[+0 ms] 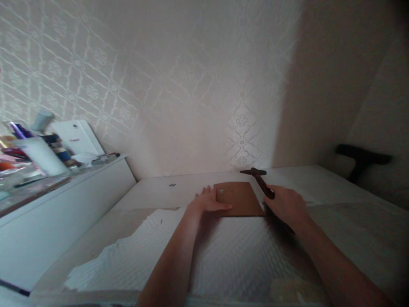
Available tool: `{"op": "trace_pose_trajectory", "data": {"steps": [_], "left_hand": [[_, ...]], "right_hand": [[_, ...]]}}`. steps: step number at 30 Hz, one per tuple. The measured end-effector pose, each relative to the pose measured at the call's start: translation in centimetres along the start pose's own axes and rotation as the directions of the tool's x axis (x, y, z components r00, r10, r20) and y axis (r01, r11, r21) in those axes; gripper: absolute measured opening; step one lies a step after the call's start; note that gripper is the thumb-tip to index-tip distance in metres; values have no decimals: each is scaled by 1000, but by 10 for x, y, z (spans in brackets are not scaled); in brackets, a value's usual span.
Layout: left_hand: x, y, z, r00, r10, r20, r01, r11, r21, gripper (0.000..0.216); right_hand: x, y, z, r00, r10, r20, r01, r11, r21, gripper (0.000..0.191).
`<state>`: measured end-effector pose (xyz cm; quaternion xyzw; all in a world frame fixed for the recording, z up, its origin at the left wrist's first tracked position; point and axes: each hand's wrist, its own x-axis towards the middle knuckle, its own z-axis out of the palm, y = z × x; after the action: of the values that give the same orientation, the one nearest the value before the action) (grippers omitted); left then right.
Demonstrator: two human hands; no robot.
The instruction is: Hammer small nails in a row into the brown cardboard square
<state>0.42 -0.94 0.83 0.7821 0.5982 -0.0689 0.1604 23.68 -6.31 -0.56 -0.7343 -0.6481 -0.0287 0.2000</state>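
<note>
Clearly, brown board (240, 200) between hands (208, 201).

Before me is a pale, flat-topped table (153, 192), a white, bumpy-textured sheet (238, 251) spread to its near edge. Toward the far edge lies a flat, brown, rectangular panel (239, 199).

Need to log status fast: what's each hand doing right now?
Left hand: open, resting on the left edge of the brown panel.
Right hand: closed, holding the hammer.
</note>
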Motion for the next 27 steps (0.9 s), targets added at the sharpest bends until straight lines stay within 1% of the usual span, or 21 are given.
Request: {"op": "trace_pose_trajectory", "data": {"steps": [3,7,9,11,13,15,16,18,20,21,22,24,27], "left_hand": [[-7,4,-3,1000,16,24,-16,1000,15,119],[-15,10,-6,1000,26,16,-27,999,22,113],[-17,12,-7,999,33,-19,-33,999,7,110],[-18,12,-8,997,27,-71,-28,1000,-13,104],[-17,11,-10,990,5,-139,-10,999,-36,94],[-16,11,-11,977,-31,-211,18,998,-62,82],[-15,11,-11,968,-49,-247,31,997,-74,75],[-12,12,-10,942,-81,-325,54,994,-92,61],[-6,13,-6,901,-89,-424,49,993,-104,47],[-3,13,-3,874,-90,-478,41,993,-112,42],[1,13,0,846,-97,-525,38,992,-123,37],[11,10,7,795,-140,-590,53,985,-162,32],[25,-6,13,761,-217,-612,108,972,-210,29]], "right_hand": [[2,7,4,999,35,-19,-37,996,-81,37],[2,11,7,999,31,15,-30,996,-82,38],[1,14,7,999,27,31,-24,997,-75,37],[0,18,8,1000,22,16,-20,996,-87,36],[1,18,10,1000,6,-29,-9,993,-122,35],[2,12,16,993,-50,-106,35,990,-139,39],[2,7,20,983,-107,-147,89,988,-126,42],[3,-7,31,945,-261,-197,255,965,-55,48],[3,-20,45,893,-416,-170,425,905,22,51],[3,-25,52,876,-460,-146,471,881,50,51],[3,-28,58,865,-487,-123,497,864,73,50],[3,-30,67,859,-499,-110,510,854,104,49],[5,-27,73,862,-490,-127,504,855,122,48]]}}
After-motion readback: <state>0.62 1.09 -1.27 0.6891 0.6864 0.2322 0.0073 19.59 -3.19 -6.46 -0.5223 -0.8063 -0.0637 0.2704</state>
